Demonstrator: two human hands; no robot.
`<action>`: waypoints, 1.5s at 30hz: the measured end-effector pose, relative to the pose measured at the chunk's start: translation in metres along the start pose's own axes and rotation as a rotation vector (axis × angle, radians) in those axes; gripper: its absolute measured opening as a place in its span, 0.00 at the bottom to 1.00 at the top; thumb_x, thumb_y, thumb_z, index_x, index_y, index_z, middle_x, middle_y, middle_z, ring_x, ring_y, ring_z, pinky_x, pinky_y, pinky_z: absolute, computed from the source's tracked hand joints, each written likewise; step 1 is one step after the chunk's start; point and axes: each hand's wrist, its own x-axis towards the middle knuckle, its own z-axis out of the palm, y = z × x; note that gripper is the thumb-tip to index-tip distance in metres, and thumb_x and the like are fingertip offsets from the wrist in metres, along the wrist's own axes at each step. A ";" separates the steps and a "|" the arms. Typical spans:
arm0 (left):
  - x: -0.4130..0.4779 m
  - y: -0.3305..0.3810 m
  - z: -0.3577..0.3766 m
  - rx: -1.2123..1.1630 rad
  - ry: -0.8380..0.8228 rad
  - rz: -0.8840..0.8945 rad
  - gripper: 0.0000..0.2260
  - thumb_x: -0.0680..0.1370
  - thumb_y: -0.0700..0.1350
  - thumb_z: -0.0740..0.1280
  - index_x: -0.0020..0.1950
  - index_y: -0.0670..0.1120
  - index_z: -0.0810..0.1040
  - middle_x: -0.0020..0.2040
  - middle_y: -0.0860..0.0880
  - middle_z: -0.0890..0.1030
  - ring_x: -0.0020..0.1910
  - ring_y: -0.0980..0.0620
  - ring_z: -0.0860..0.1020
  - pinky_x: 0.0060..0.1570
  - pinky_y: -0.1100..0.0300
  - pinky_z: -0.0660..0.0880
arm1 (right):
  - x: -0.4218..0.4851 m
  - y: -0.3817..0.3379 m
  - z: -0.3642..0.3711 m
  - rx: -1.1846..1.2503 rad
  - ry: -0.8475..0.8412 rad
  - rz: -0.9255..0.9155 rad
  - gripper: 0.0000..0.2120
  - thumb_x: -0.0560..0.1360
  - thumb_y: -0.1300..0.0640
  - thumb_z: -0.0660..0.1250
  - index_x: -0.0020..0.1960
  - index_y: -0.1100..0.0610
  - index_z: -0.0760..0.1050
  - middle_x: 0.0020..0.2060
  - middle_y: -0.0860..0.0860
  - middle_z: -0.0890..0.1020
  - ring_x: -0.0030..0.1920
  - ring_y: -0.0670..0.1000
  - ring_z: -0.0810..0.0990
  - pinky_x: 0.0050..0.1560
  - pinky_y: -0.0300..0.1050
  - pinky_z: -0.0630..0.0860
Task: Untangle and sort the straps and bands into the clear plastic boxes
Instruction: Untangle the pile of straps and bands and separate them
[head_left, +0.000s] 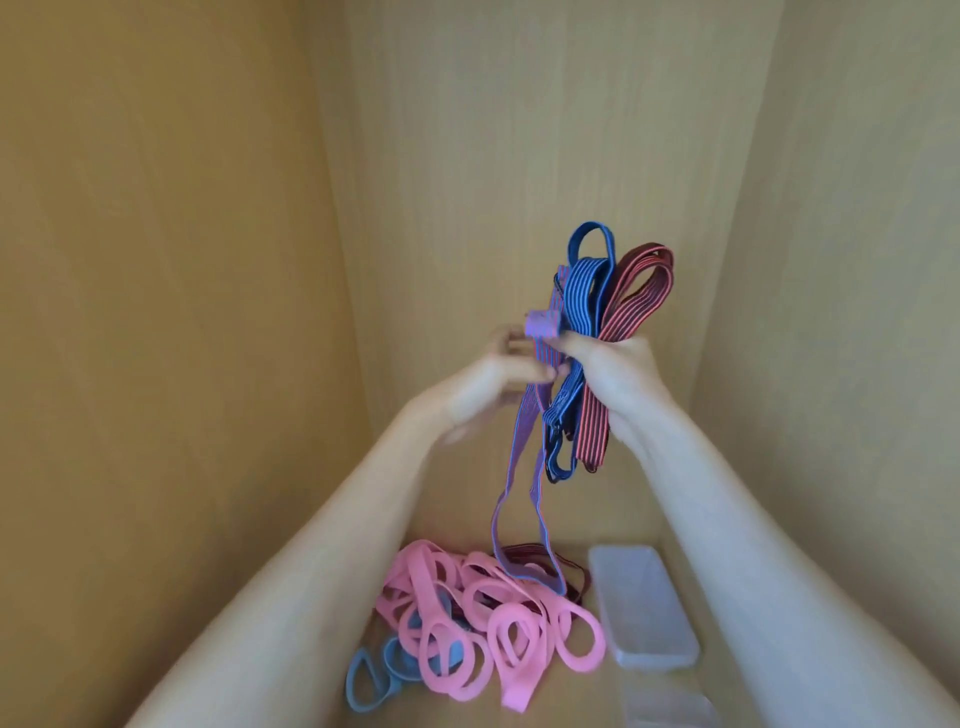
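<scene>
Right hand (618, 374) curled tight round a raised bundle of blue straps (587, 291) and red straps (641, 283). Left hand (493, 379), blurred, pinches purple strap (524, 441), whose loop hangs down onto the pink bands (493, 613) pile. Blue bands (371, 675) lie left of the pile, clear boxes (644, 608) right.

Soft, even warm light; left hand (488, 384) motion-blurred, wide-angle bending at the edges.

Straps (587, 306): ribbed woven cloth, matt; pink bands (519, 693) and blue bands (371, 705): smooth, rubbery, softly sheened; box (644, 608): translucent plastic, faintly frosted; surrounding panels (208, 260): pale wood grain, smooth, matt
</scene>
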 end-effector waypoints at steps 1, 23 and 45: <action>-0.004 -0.014 0.004 0.032 -0.031 -0.026 0.29 0.69 0.43 0.76 0.69 0.43 0.72 0.55 0.49 0.84 0.55 0.51 0.82 0.65 0.48 0.74 | 0.001 -0.001 0.000 0.037 0.025 0.013 0.10 0.72 0.67 0.71 0.35 0.57 0.79 0.27 0.51 0.77 0.32 0.53 0.74 0.35 0.46 0.73; 0.000 -0.039 0.000 -0.690 0.407 -0.113 0.18 0.80 0.31 0.50 0.59 0.40 0.76 0.31 0.46 0.71 0.27 0.53 0.72 0.36 0.58 0.73 | -0.059 0.074 -0.031 -0.048 -0.107 0.178 0.16 0.74 0.70 0.71 0.32 0.54 0.83 0.29 0.45 0.83 0.29 0.43 0.79 0.38 0.42 0.78; -0.009 -0.023 -0.026 -0.718 0.498 0.045 0.16 0.74 0.30 0.46 0.43 0.44 0.71 0.34 0.46 0.71 0.27 0.52 0.68 0.33 0.59 0.67 | -0.065 0.082 -0.084 0.034 -0.321 0.231 0.11 0.71 0.65 0.72 0.52 0.58 0.86 0.38 0.55 0.82 0.32 0.48 0.73 0.36 0.43 0.70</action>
